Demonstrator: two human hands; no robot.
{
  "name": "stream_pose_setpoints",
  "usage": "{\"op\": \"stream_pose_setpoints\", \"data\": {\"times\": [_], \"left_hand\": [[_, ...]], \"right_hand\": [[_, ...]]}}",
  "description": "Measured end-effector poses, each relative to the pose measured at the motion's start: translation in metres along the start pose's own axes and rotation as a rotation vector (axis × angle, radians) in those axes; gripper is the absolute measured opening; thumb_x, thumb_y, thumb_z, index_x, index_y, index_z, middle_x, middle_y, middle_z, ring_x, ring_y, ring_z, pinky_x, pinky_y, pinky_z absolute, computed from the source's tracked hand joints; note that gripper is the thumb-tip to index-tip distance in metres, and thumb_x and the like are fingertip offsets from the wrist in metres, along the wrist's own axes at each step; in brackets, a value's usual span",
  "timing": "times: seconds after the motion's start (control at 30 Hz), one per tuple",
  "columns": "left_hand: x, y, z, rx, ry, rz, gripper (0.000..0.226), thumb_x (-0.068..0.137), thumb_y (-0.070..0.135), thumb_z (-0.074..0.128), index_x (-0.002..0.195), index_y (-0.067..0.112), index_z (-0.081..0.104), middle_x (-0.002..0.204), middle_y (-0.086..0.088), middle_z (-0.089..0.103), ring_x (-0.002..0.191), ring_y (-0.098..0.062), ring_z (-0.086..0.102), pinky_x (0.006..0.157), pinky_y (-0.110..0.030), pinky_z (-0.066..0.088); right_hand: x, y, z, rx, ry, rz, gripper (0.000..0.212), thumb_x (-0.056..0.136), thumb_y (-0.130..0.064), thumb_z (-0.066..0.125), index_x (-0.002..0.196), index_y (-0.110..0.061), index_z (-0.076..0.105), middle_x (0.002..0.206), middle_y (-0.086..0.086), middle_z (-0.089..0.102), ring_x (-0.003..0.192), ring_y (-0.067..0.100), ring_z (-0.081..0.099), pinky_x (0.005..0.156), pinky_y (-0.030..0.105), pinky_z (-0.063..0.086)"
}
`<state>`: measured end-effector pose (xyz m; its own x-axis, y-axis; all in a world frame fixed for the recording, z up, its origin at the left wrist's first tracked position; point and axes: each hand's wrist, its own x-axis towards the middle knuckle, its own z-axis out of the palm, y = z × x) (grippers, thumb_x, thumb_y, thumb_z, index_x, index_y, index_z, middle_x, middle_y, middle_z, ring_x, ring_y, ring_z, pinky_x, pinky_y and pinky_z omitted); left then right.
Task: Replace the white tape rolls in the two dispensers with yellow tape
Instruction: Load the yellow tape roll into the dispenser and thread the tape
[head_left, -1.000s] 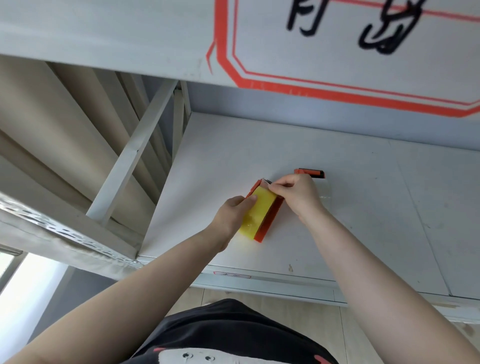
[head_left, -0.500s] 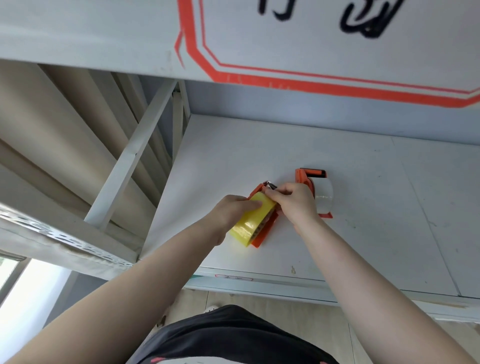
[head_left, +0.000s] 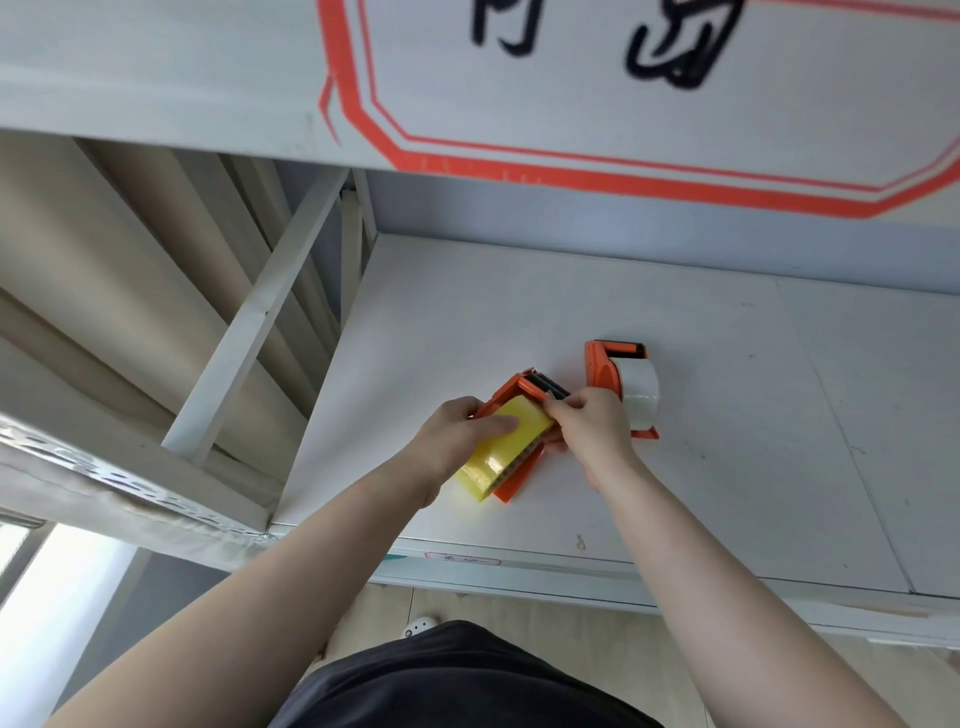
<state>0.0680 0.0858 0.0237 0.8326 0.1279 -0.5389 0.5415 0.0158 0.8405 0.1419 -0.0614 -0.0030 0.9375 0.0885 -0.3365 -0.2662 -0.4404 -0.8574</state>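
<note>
Yellow roll (head_left: 501, 451) seated in near dispenser (head_left: 519, 475) on shelf (head_left: 753, 467); your left hand (head_left: 457, 434) grips the roll; right hand (head_left: 589, 428) pinches the tape end, likely threading; white roll (head_left: 640, 391) at two o'clock needs swapping next.

The left hand (head_left: 457, 434) hid part of the yellow roll (head_left: 501, 449). The right hand (head_left: 592, 428) covered the tape end and part of the near dispenser (head_left: 519, 475). The sign (head_left: 623, 93) was cut off at the top edge. The shelf label (head_left: 462, 559) was too small to read.
</note>
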Motion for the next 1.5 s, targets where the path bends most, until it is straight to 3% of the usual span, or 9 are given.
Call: {"op": "stream_pose_setpoints", "data": {"times": [0.3, 0.43, 0.63, 0.73, 0.9, 1.07, 1.17, 1.37, 1.5], "left_hand": [[0.0, -0.006, -0.005, 0.05, -0.036, 0.031, 0.029, 0.086, 0.029, 0.064, 0.105, 0.006, 0.062, 0.096, -0.007, 0.064, 0.086, -0.023, 0.058, 0.078, -0.033, 0.045], [-0.001, -0.005, -0.008, 0.071, -0.082, 0.033, 0.002, 0.091, 0.024, 0.058, 0.089, 0.023, 0.06, 0.091, 0.002, 0.063, 0.082, -0.013, 0.058, 0.078, -0.026, 0.045], [-0.004, -0.003, -0.005, 0.106, -0.085, 0.05, 0.009, 0.091, 0.033, 0.059, 0.084, 0.027, 0.059, 0.091, 0.002, 0.064, 0.085, -0.015, 0.06, 0.082, -0.029, 0.047], [-0.004, -0.002, -0.005, 0.174, -0.113, 0.066, 0.04, 0.079, 0.052, 0.063, 0.099, 0.017, 0.067, 0.103, -0.007, 0.071, 0.098, -0.025, 0.066, 0.09, -0.036, 0.05], [-0.005, -0.003, -0.01, 0.195, -0.1, 0.065, 0.028, 0.087, 0.047, 0.06, 0.094, 0.021, 0.065, 0.103, -0.006, 0.071, 0.094, -0.021, 0.065, 0.088, -0.032, 0.05], [-0.009, -0.005, -0.02, 0.164, -0.069, 0.076, 0.046, 0.082, 0.052, 0.063, 0.1, 0.01, 0.069, 0.104, -0.014, 0.072, 0.085, -0.02, 0.064, 0.081, -0.03, 0.049], [-0.01, -0.011, -0.027, 0.152, -0.047, 0.068, 0.04, 0.085, 0.049, 0.062, 0.099, 0.012, 0.069, 0.104, -0.014, 0.072, 0.088, -0.023, 0.066, 0.084, -0.033, 0.051], [-0.013, -0.009, -0.036, 0.097, -0.029, 0.074, 0.052, 0.074, 0.057, 0.064, 0.103, 0.015, 0.069, 0.099, -0.006, 0.074, 0.089, -0.021, 0.07, 0.084, -0.032, 0.054], [-0.014, -0.006, -0.044, 0.055, 0.001, 0.087, 0.057, 0.068, 0.058, 0.062, 0.104, 0.014, 0.069, 0.096, -0.005, 0.075, 0.084, -0.019, 0.07, 0.076, -0.028, 0.056]], "right_hand": [[-0.006, 0.012, 0.001, 0.149, 0.083, 0.074, 0.014, 0.093, -0.012, 0.057, 0.083, -0.002, 0.058, 0.06, 0.01, 0.065, 0.048, 0.019, 0.066, 0.053, 0.031, 0.057], [-0.003, 0.008, 0.001, -0.04, 0.152, -0.053, 0.024, 0.093, -0.021, 0.058, 0.078, -0.002, 0.063, 0.057, 0.004, 0.058, 0.05, 0.017, 0.057, 0.048, 0.024, 0.04], [0.002, -0.001, -0.007, -0.297, 0.214, -0.199, 0.033, 0.092, -0.027, 0.059, 0.064, -0.011, 0.05, 0.054, -0.005, 0.047, 0.05, 0.011, 0.045, 0.046, 0.024, 0.025], [0.0, -0.013, -0.006, -0.324, 0.208, -0.248, 0.034, 0.092, -0.025, 0.059, 0.063, -0.012, 0.049, 0.057, 0.0, 0.052, 0.053, 0.016, 0.048, 0.048, 0.027, 0.034], [-0.005, -0.026, -0.005, -0.352, 0.188, -0.31, 0.032, 0.091, -0.022, 0.061, 0.074, 0.005, 0.062, 0.075, 0.021, 0.067, 0.067, 0.03, 0.059, 0.065, 0.041, 0.049], [0.007, -0.028, -0.011, -0.319, 0.219, -0.27, 0.028, 0.091, -0.022, 0.06, 0.082, 0.004, 0.064, 0.084, 0.018, 0.07, 0.08, 0.033, 0.062, 0.063, 0.035, 0.039], [0.015, -0.035, -0.018, -0.316, 0.203, -0.256, 0.026, 0.092, -0.026, 0.059, 0.084, -0.003, 0.066, 0.077, 0.007, 0.064, 0.074, 0.024, 0.056, 0.062, 0.027, 0.035], [0.029, -0.051, -0.016, -0.345, 0.114, -0.318, 0.033, 0.092, -0.027, 0.057, 0.062, -0.02, 0.05, 0.073, 0.004, 0.068, 0.062, 0.025, 0.06, 0.068, 0.034, 0.049], [0.033, -0.058, -0.011, -0.358, 0.087, -0.351, 0.03, 0.094, -0.025, 0.055, 0.066, -0.016, 0.051, 0.076, 0.003, 0.067, 0.056, 0.012, 0.051, 0.065, 0.026, 0.04]]}}
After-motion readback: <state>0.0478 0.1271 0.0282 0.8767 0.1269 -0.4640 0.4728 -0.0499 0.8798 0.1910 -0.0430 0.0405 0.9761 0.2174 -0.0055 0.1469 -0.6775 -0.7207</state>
